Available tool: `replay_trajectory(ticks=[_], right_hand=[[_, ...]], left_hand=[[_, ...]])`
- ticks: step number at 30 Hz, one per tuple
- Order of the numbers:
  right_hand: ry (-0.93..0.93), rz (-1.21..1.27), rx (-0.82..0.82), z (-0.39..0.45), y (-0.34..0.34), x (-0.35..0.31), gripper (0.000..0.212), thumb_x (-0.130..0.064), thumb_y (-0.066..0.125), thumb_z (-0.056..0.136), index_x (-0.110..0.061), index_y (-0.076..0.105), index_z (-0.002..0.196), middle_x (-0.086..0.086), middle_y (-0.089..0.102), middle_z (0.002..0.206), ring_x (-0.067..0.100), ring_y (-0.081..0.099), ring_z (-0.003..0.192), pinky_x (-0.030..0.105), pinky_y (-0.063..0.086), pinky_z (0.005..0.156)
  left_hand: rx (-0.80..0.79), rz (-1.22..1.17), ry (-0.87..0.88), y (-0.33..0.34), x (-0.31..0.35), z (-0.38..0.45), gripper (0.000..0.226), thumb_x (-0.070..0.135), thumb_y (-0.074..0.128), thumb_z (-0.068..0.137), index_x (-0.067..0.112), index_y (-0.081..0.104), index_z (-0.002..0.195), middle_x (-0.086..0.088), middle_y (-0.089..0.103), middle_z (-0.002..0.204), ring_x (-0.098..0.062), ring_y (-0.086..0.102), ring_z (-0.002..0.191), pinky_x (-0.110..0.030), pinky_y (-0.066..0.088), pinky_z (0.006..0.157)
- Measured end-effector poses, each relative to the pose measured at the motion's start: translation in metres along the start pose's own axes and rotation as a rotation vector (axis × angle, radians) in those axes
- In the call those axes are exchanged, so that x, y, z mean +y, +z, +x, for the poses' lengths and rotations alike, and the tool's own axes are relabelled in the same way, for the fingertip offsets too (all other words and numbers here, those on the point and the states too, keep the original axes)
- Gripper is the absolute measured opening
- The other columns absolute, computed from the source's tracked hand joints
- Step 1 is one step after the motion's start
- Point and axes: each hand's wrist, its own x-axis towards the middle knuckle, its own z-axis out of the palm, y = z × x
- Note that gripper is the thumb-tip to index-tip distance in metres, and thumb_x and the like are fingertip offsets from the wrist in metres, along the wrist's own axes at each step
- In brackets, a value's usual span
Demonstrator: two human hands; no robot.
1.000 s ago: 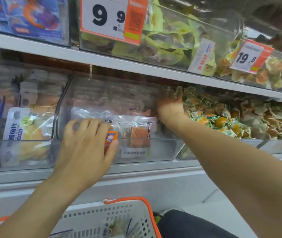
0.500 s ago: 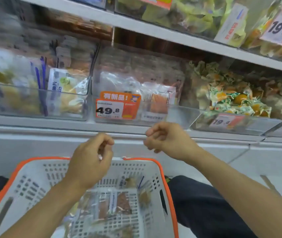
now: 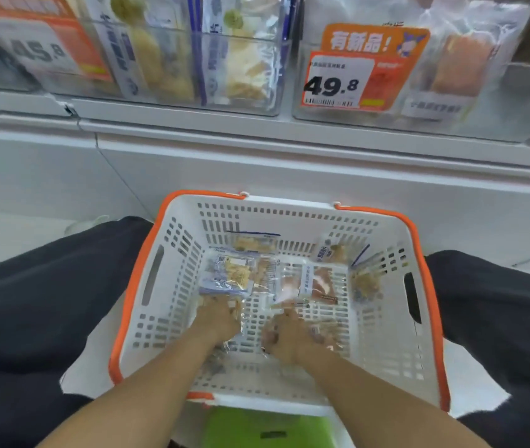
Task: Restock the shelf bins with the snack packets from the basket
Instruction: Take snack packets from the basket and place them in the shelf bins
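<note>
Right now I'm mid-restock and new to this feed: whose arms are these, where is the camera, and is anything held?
There is one picture, from a camera worn on the person's head, looking down. The two bare arms are theirs. Both reach into the white basket with the orange rim, set between their knees. The left hand and right hand rest among clear snack packets; blur hides whether either grips one. Above stand the shelf bins, one with a 49.8 price tag.
</note>
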Motion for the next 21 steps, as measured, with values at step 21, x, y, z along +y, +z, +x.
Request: replay_trajectory(ticks=[21], right_hand=[[-0.219,0.631,0.006,-0.029,-0.133,-0.01,0.032,0.017,0.07,0.08,-0.012,0.08,0.085,-0.004,0.06,0.129,0.012,0.053,0.121,0.017,0.048,0.092]], left_hand=[[-0.4,-1.094,-0.066,-0.058,0.044,-0.03,0.049,0.041,0.067,0.092,-0.001,0.067,0.119,-0.014,0.076,0.097,-0.021,0.072,0.074,-0.03,0.056,0.065]])
